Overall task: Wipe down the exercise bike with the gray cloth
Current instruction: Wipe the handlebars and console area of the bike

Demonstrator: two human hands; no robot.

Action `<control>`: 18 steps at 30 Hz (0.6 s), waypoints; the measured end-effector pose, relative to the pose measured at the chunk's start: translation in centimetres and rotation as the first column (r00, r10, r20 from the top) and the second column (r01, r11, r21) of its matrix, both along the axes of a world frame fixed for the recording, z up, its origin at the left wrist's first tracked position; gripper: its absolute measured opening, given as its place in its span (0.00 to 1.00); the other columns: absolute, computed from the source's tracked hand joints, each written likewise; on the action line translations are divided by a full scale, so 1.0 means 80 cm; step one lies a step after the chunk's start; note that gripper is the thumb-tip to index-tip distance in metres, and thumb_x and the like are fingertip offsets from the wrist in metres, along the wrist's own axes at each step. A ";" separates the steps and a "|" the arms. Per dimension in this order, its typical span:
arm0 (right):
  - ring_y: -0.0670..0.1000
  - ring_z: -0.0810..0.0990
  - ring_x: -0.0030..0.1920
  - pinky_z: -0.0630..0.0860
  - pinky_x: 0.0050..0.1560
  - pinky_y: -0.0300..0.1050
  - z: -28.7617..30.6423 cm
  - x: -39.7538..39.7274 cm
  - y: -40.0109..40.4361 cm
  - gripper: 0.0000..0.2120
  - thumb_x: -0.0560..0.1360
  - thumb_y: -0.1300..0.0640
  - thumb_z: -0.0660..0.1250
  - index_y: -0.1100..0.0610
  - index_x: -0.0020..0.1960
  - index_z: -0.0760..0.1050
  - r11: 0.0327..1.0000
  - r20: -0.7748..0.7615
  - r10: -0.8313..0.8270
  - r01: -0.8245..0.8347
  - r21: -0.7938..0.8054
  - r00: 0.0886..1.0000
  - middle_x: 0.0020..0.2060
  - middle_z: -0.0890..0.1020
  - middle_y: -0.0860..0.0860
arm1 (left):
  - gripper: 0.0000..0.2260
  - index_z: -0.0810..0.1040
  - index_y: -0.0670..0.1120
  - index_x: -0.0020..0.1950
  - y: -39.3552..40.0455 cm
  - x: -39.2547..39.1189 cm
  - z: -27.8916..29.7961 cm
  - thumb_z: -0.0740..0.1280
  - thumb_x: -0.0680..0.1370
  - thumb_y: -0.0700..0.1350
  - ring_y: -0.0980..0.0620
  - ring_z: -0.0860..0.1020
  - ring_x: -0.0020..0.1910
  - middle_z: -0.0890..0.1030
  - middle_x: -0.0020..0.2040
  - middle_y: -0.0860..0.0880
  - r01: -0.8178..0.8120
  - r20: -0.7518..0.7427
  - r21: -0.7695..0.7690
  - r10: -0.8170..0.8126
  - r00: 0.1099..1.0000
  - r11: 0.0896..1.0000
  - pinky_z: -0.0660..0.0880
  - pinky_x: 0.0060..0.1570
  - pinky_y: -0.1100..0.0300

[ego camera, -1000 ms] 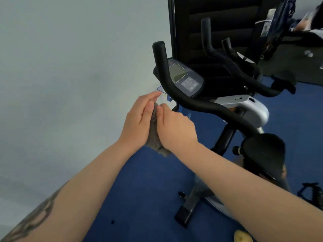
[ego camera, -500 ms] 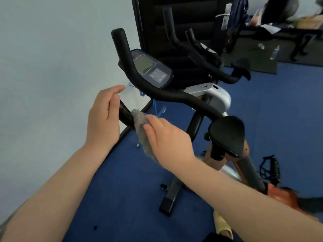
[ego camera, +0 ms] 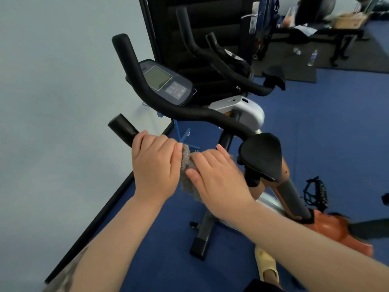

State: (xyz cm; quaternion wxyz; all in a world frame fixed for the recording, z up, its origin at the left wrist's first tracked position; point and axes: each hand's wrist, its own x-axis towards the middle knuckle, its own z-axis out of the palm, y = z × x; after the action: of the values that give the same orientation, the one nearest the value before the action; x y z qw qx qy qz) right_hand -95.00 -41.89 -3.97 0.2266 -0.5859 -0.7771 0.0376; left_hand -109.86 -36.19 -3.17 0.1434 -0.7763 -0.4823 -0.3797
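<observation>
Gripping handlebar [ego camera: 123, 127], left hand [ego camera: 154, 163]; right hand [ego camera: 216, 180] flat on nubby gray cloth [ego camera: 187, 165].

Upper handlebar [ego camera: 189, 111] and armrest pad [ego camera: 262, 154] probably crowd the hands.
</observation>
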 end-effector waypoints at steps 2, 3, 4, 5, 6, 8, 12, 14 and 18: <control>0.50 0.72 0.59 0.50 0.75 0.46 0.011 0.010 0.008 0.24 0.81 0.42 0.43 0.53 0.63 0.70 0.998 0.101 0.053 -0.049 -0.051 0.993 0.53 0.77 0.47 | 0.17 0.75 0.43 0.37 0.001 0.000 -0.001 0.54 0.82 0.44 0.47 0.71 0.38 0.74 0.34 0.50 -0.009 0.005 0.017 0.009 1.000 1.000 0.64 0.61 0.50; 0.50 0.72 0.59 0.51 0.74 0.46 0.014 0.011 0.010 0.24 0.81 0.41 0.43 0.53 0.64 0.68 0.996 0.148 0.073 -0.064 -0.068 0.986 0.54 0.77 0.47 | 0.17 0.75 0.43 0.37 0.001 0.000 -0.002 0.54 0.82 0.44 0.47 0.71 0.38 0.75 0.34 0.50 -0.009 0.002 0.018 0.009 1.000 1.000 0.64 0.61 0.50; 0.50 0.73 0.58 0.53 0.73 0.46 0.018 0.011 0.012 0.24 0.81 0.40 0.43 0.53 0.63 0.67 0.994 0.207 0.093 -0.078 -0.083 0.974 0.54 0.77 0.48 | 0.17 0.75 0.43 0.37 0.001 0.000 -0.003 0.54 0.82 0.44 0.47 0.71 0.38 0.75 0.34 0.50 -0.010 0.000 0.017 0.010 1.000 1.000 0.64 0.62 0.50; 0.51 0.73 0.57 0.57 0.71 0.46 0.023 0.012 0.016 0.24 0.81 0.39 0.44 0.54 0.62 0.67 0.990 0.270 0.123 -0.099 -0.101 0.955 0.53 0.77 0.48 | 0.17 0.75 0.43 0.38 0.001 0.000 -0.003 0.54 0.82 0.45 0.47 0.72 0.39 0.75 0.35 0.50 -0.015 -0.001 0.017 0.015 1.000 1.000 0.64 0.62 0.50; 0.52 0.74 0.53 0.62 0.67 0.47 0.029 0.014 0.023 0.22 0.81 0.38 0.46 0.54 0.59 0.66 0.982 0.318 0.171 -0.136 -0.130 0.932 0.51 0.76 0.49 | 0.17 0.75 0.43 0.37 0.001 0.001 -0.003 0.54 0.82 0.45 0.47 0.72 0.39 0.75 0.35 0.50 -0.022 0.000 0.019 0.022 1.000 1.000 0.64 0.63 0.50; 0.52 0.74 0.46 0.72 0.55 0.49 0.047 0.023 0.041 0.19 0.80 0.36 0.49 0.53 0.52 0.62 0.937 0.333 0.313 -0.231 -0.263 0.889 0.44 0.75 0.49 | 0.17 0.75 0.43 0.37 0.001 0.002 -0.003 0.55 0.82 0.44 0.47 0.72 0.39 0.75 0.35 0.49 -0.032 0.002 0.028 0.032 0.999 0.999 0.64 0.63 0.50; 0.52 0.75 0.46 0.73 0.49 0.51 0.076 0.051 0.085 0.18 0.78 0.36 0.57 0.49 0.56 0.61 0.727 0.260 0.572 -0.334 -0.600 0.778 0.42 0.73 0.45 | 0.17 0.76 0.43 0.38 -0.001 0.001 -0.001 0.55 0.83 0.45 0.46 0.73 0.40 0.76 0.35 0.49 -0.037 -0.014 0.014 0.037 0.999 0.999 0.63 0.64 0.50; 0.51 0.75 0.52 0.72 0.53 0.50 0.087 0.068 0.105 0.19 0.77 0.41 0.64 0.46 0.64 0.64 0.665 0.268 0.642 -0.348 -0.661 0.718 0.49 0.75 0.45 | 0.18 0.76 0.44 0.38 -0.003 0.001 0.000 0.53 0.83 0.46 0.46 0.73 0.41 0.75 0.35 0.50 -0.047 -0.025 -0.014 0.047 0.999 0.999 0.64 0.65 0.49; 0.47 0.74 0.58 0.72 0.61 0.49 0.104 0.090 0.132 0.22 0.75 0.49 0.70 0.40 0.66 0.69 0.623 0.227 0.667 -0.364 -0.692 0.710 0.59 0.76 0.42 | 0.19 0.77 0.43 0.37 -0.004 0.007 -0.001 0.54 0.83 0.46 0.46 0.74 0.41 0.76 0.35 0.49 -0.086 -0.004 -0.024 0.086 0.996 0.996 0.63 0.68 0.50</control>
State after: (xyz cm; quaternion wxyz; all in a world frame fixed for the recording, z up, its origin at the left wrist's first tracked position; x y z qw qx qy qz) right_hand -87.83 -31.35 4.31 -0.1857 -0.3593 -0.8910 0.2062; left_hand -109.32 -36.52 -3.24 0.1509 -0.7572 -0.5196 -0.3660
